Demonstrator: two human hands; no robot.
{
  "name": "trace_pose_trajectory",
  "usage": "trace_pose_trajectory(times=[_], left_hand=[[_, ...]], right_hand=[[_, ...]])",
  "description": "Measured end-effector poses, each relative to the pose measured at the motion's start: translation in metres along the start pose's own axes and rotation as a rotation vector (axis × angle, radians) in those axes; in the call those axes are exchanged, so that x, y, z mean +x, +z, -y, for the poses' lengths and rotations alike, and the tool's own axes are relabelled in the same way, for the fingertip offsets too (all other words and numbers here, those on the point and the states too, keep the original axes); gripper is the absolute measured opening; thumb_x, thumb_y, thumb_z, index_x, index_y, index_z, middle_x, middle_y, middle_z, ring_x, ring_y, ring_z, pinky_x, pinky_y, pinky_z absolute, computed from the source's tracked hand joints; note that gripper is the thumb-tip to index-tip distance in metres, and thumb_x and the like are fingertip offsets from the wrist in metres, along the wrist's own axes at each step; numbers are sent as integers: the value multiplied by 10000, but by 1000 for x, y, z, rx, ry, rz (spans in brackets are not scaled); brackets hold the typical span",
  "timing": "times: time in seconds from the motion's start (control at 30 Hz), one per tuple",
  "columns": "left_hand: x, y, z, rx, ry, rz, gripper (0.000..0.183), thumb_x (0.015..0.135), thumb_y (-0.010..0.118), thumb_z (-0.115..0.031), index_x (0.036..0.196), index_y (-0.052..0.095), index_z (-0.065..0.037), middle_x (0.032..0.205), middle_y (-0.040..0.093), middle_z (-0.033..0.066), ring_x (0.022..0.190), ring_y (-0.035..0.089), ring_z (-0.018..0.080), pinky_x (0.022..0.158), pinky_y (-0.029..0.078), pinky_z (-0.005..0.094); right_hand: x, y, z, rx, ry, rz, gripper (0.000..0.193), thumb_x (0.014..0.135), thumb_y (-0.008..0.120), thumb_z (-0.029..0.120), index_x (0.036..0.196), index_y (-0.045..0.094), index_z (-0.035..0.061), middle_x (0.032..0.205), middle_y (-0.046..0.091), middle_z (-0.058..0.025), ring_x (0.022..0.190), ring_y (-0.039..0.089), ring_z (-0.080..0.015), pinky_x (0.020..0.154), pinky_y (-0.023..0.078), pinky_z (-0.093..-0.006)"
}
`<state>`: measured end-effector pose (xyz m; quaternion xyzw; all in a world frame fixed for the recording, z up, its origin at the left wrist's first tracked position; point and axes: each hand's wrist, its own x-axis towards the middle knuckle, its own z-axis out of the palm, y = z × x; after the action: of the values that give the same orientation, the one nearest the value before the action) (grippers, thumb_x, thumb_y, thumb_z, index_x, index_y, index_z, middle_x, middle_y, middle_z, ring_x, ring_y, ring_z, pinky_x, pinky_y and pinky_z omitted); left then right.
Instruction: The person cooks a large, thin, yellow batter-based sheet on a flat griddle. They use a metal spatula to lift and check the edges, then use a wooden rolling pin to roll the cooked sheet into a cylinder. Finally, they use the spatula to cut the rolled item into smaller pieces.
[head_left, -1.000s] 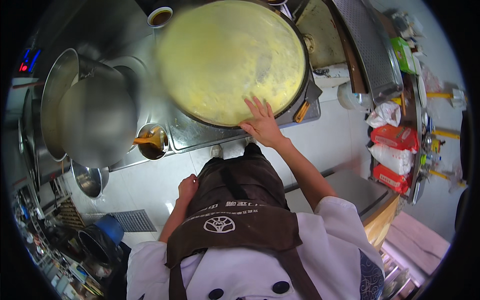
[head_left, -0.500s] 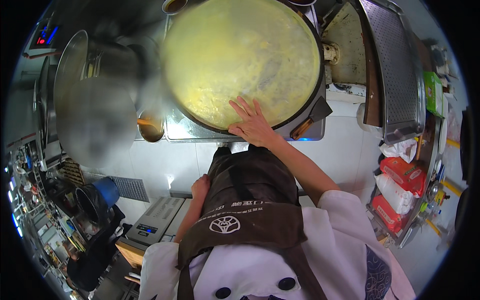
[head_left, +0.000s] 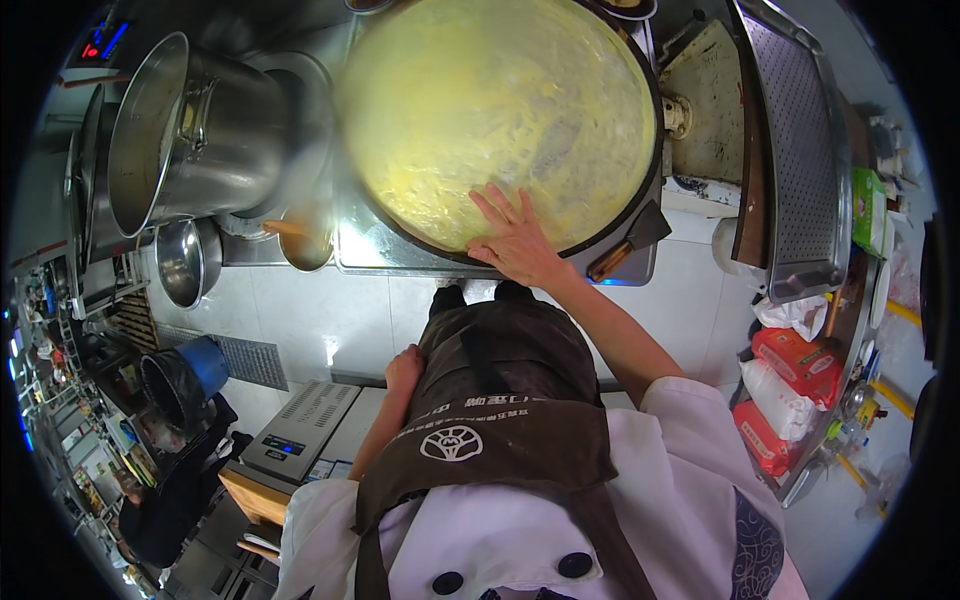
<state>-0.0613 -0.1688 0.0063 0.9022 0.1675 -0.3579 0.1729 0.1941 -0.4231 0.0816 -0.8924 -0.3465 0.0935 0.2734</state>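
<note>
A wide yellow sheet (head_left: pixel 480 110), like a thin pancake or egg crepe, covers a round dark-rimmed griddle (head_left: pixel 657 135). Its left side is hazy. My right hand (head_left: pixel 513 240) lies at the near edge of this sheet, palm down, fingers spread and stretched, with nothing in it. Just right of that hand, a scraper (head_left: pixel 632 243) with a wide dark blade and wooden handle rests on the griddle's surround. My left hand (head_left: pixel 405 370) hangs low beside my brown apron (head_left: pixel 500 440); its fingers are mostly hidden, and no held thing shows.
Left of the griddle stand a tall steel pot (head_left: pixel 225 140), a steel bowl (head_left: pixel 188 263) and a smaller pan (head_left: pixel 305 245) with a brownish handle. A perforated metal tray (head_left: pixel 800 150) is at right, above red and white packages (head_left: pixel 790 380). A person (head_left: pixel 165 520) is far left.
The blurred grey patch over the left side is gone, so the steel pot and bowl show clearly. The view has shifted slightly. My right hand stays spread on the yellow sheet's near edge.
</note>
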Motion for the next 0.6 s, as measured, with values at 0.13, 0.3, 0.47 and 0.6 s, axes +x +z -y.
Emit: trace_pose_trajectory(times=[0.13,0.3,0.47,0.6], left_hand=[[3,2,8,-9,14,-18,210,903,472,-267,919,607,-107,848,669,188,800,649,395,691,503,521],[6,13,18,-36,18,-61,142,881,542,-270,898,610,-145,795,662,180,764,643,390,661,494,506],[2,4,10,-15,23,-13,218,911,461,-269,917,599,-100,841,670,191,796,649,399,693,502,525],[0,5,11,-13,21,-1,256,926,425,-271,928,594,-79,867,673,197,818,651,404,706,503,539]], right_hand=[[-1,6,0,111,47,-7,333,922,514,437,869,737,196,1500,325,-85,1420,212,-290,1124,147,-585],[3,9,-3,172,42,2,226,889,593,332,901,730,153,1469,371,-82,1413,237,-283,1140,157,-536],[15,-3,3,99,-63,-6,62,769,683,179,774,688,117,1453,405,-84,1420,231,-289,1143,163,-538],[28,-9,11,-34,-114,90,79,719,676,128,660,632,97,1483,379,-96,1437,193,-306,1144,143,-565]])
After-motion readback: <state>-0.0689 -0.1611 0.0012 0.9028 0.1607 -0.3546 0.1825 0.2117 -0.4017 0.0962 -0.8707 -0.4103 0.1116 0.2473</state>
